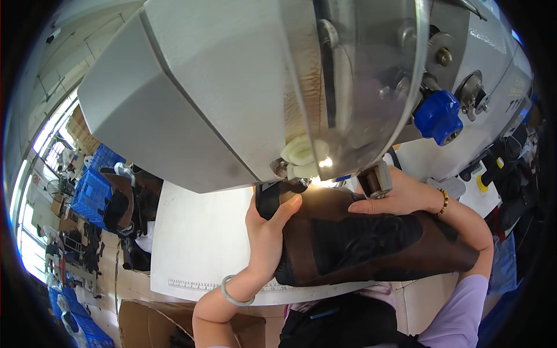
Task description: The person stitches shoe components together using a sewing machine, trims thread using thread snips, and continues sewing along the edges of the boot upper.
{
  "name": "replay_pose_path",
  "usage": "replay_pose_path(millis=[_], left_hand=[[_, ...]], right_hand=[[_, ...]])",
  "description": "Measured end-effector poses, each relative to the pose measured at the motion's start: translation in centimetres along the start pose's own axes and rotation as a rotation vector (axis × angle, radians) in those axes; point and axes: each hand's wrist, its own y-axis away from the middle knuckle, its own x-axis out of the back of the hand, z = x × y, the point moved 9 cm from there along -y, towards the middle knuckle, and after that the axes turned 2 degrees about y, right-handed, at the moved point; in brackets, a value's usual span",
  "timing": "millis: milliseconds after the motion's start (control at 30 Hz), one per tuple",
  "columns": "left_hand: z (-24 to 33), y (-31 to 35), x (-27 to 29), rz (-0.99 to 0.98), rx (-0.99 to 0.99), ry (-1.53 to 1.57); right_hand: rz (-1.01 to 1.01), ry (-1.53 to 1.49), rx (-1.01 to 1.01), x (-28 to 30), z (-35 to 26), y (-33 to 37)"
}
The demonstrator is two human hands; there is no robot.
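A brown leather boot upper [429,246] with a black embossed panel lies sideways under the head of a large grey sewing machine [191,87]. My left hand [267,232] grips its left end, the thumb on top of the brown leather and the fingers out of sight behind a black edge. On the far side, my right hand [391,194] presses the leather with its thumb, beside a small metal bracket; the other fingers are mostly hidden. A bright lamp [325,181] lights the stitching spot between both hands. The needle cannot be made out.
Beneath the boot upper is a white worktable [197,238] with a ruler strip [191,284] along its front edge. A blue knob [438,118] juts from the machine. Blue crates [96,182] with boot pieces stand at left; a cardboard box [145,325] sits below.
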Motion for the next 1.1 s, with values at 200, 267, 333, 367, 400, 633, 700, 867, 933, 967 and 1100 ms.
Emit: replay_pose_path(millis=[200,267,333,367,400,633,700,867,933,967,1100], left_hand=[[0.2,-0.2,0.0,0.000,0.006,0.007],[0.6,-0.3,0.0,0.002,-0.027,-0.062],[0.7,-0.5,0.1,-0.009,-0.026,-0.080],[0.7,-0.7,0.1,-0.017,-0.027,-0.098],[0.6,-0.8,0.3,-0.019,-0.027,-0.098],[-0.5,-2.0,0.8,-0.101,0.098,-0.085],[-0.5,-2.3,1.0,-0.105,0.109,-0.093],[-0.4,-2.5,0.2,-0.166,0.114,-0.038],[-0.3,-2.6,0.1,-0.173,0.096,-0.041],[-0.2,-2.7,0.1,-0.178,0.080,-0.041],[0.3,-3.4,1.5,-0.176,0.059,-0.143]], right_hand=[[0.037,-0.037,-0.030,0.0,0.0,-0.1],[0.026,-0.052,-0.058,0.0,0.4,0.0],[0.019,-0.029,-0.052,0.0,0.3,0.0],[0.020,-0.028,-0.053,-0.1,0.2,0.1],[0.034,-0.050,-0.061,-0.2,0.1,0.1],[0.135,-0.080,-0.084,-1.1,-1.1,0.6],[0.145,-0.056,-0.093,-1.2,-1.0,0.7],[0.153,-0.039,-0.152,-1.1,-1.6,1.0],[0.183,-0.064,-0.150,-0.8,-1.7,1.0],[0.183,-0.065,-0.148,-1.0,-1.7,0.9],[0.213,-0.109,-0.165,-1.7,-1.9,1.0]])
